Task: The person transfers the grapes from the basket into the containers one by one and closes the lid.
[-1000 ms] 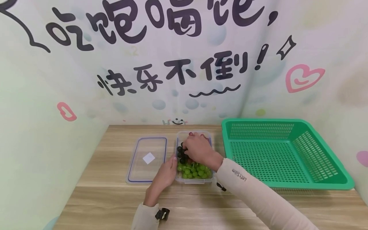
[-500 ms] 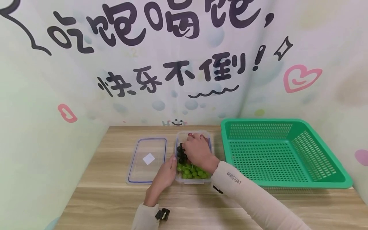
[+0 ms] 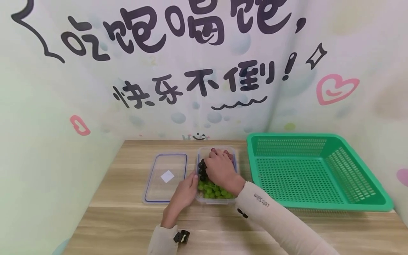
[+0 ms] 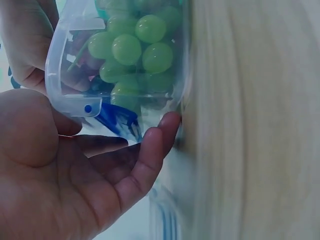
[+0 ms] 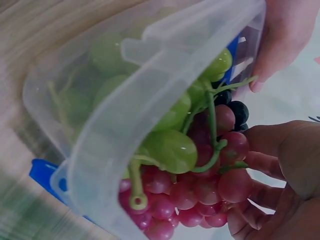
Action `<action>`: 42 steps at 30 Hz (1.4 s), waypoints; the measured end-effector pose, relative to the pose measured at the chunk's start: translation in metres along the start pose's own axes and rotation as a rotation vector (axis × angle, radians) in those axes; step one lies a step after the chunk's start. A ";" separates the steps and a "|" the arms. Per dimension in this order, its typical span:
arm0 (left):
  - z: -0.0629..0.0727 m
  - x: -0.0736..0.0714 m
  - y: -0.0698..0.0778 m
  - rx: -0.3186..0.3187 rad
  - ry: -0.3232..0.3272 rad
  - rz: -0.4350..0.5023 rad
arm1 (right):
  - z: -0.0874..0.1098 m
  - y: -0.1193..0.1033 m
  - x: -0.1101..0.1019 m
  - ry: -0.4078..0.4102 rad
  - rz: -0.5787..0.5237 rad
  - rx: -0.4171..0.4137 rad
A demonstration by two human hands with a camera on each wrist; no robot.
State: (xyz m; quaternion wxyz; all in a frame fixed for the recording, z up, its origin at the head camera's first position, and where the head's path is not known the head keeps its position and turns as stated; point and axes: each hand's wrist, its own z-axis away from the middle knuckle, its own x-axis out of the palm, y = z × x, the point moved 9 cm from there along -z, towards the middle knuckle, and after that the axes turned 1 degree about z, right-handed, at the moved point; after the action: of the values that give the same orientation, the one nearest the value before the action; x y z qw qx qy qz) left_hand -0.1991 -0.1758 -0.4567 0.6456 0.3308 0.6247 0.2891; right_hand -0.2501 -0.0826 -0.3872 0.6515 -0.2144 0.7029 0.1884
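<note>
A clear plastic food container [image 3: 216, 201] stands on the table, holding green grapes [image 3: 216, 193] at its near end. Dark grapes [image 3: 202, 172] lie along its left side and red grapes [image 5: 206, 190] fill the far part. My left hand [image 3: 185, 190] holds the container's left wall, thumb at the rim and fingers along the outside, beside a blue clip [image 4: 119, 120]. Reaching in from above, my right hand [image 3: 221, 171] has its fingers curled around the bunch of red grapes. In the head view the hand covers most of that bunch.
Left of the container lies its clear lid [image 3: 156, 177] with a blue seal and a white paper label [image 3: 167, 176]. A large green plastic basket [image 3: 296, 177] stands close on the right. A printed cloth backdrop [image 3: 153, 117] rises behind the wooden table [image 3: 121, 219].
The view has shifted slightly. My right hand stays over the grapes, its forearm a little lower and further left than a second ago. My left hand keeps its place on the container.
</note>
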 end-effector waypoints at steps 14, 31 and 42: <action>0.015 -0.068 -0.018 -0.121 0.153 -0.074 | 0.001 -0.018 -0.024 0.085 -0.156 -0.008; 0.014 -0.140 -0.087 -0.265 0.115 -0.272 | -0.012 -0.089 0.021 -0.006 -0.792 0.185; 0.009 -0.134 -0.106 -0.300 0.108 -0.267 | -0.024 -0.081 0.056 -0.022 -0.859 0.429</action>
State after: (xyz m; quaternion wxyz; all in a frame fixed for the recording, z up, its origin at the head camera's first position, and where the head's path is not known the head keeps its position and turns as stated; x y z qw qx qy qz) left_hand -0.2012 -0.3467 -0.4580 0.6857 0.1291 0.6467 0.3081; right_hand -0.2294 -0.1667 -0.4403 0.7075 -0.3442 0.5667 -0.2446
